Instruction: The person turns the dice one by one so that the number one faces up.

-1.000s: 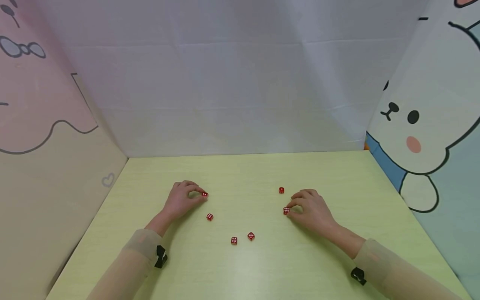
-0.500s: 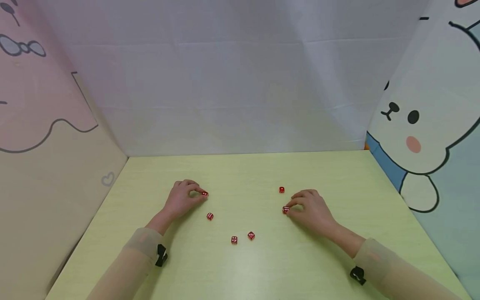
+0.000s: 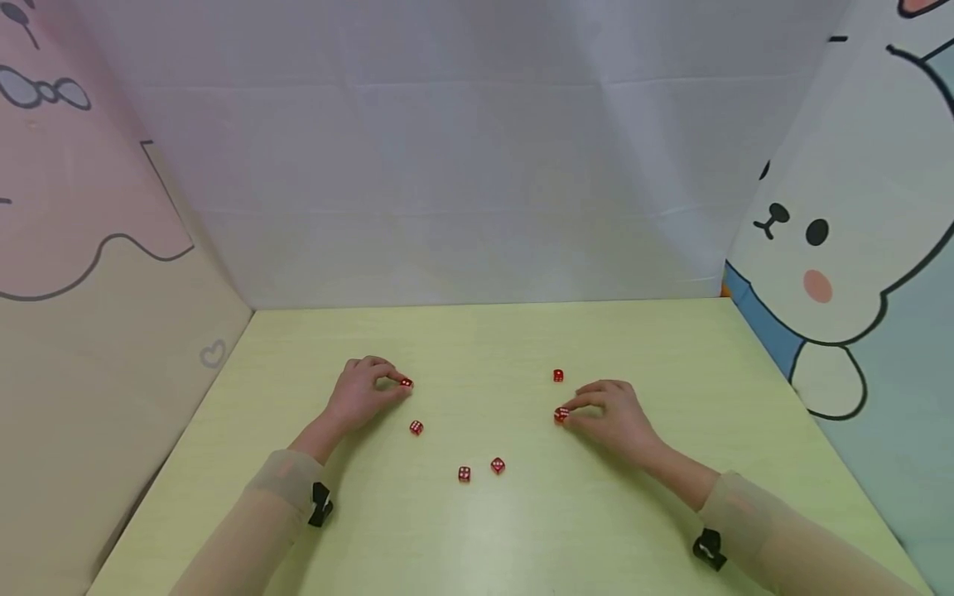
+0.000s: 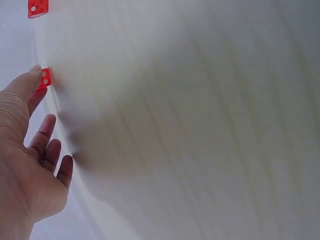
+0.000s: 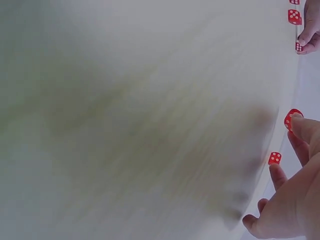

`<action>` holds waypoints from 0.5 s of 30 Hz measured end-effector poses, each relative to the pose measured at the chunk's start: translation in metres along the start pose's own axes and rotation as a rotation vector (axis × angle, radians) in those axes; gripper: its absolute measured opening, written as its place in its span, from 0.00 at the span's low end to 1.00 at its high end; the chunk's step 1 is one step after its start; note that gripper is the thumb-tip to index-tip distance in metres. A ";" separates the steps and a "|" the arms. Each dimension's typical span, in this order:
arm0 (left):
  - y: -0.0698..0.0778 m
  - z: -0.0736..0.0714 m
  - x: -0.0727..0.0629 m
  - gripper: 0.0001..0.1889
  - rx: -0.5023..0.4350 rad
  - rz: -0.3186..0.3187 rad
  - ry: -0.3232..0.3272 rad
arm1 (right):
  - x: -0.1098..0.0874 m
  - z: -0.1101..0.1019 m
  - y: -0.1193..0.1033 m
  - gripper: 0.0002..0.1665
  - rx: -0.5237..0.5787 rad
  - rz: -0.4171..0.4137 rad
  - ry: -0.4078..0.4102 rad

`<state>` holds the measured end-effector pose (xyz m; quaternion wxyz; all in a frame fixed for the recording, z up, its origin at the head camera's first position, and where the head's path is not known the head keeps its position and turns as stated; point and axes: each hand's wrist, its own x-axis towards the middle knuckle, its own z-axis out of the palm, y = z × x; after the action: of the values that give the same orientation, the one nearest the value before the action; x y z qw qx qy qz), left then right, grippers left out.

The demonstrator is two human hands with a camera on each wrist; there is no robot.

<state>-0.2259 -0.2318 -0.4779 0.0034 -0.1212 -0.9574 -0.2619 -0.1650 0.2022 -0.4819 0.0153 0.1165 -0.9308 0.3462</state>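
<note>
Both hands pinch: left hand (image 3: pixel 360 396) has thumb and finger on one red die (image 3: pixel 406 383), right hand (image 3: pixel 617 420) likewise on another, the right-hand die (image 3: pixel 561 415). Right-hand die looks tilted between the fingertips; whether either held die clears the tabletop (image 3: pixel 477 348), cannot tell. Four more dice lie loose, unheld. One, the far die (image 3: pixel 558 376), sits just beyond the right-hand die, apart from it; right wrist view shows it close by the lower fingers, contact uncertain. Another, the near-left die (image 3: pixel 416 427), rests on the wearer's side of the left hand's die, well clear of the hand. Remaining two lie near the middle, closest to the wearer: a square-set die (image 3: pixel 464 474) and, just beside it, a corner-on die (image 3: pixel 498 466), gap visible between them. Progress, by judgement: two of six dice in hand, neither released, so the handling of this pair reads as partway through. No die is stacked on another; loose ones each stand separate, facing various ways. Rough grouping: two left, two right, two in the near middle. Whether the four loose dice are finished with or waiting their turn, layout alone does not settle.
</note>
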 end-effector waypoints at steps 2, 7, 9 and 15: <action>-0.001 0.000 0.000 0.13 0.001 -0.001 -0.003 | -0.001 0.001 -0.001 0.08 0.012 0.009 -0.002; -0.002 0.002 0.000 0.13 -0.004 -0.003 -0.003 | -0.005 0.003 -0.002 0.09 0.046 0.041 -0.009; -0.003 0.002 -0.001 0.13 -0.007 -0.005 -0.004 | -0.006 0.003 -0.003 0.10 0.054 0.047 -0.009; -0.004 0.004 -0.001 0.13 -0.002 -0.002 -0.005 | -0.009 0.005 -0.002 0.09 0.058 0.052 -0.010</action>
<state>-0.2260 -0.2335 -0.4831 0.0004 -0.1209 -0.9573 -0.2626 -0.1554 0.1996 -0.4857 -0.0016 0.0945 -0.9230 0.3729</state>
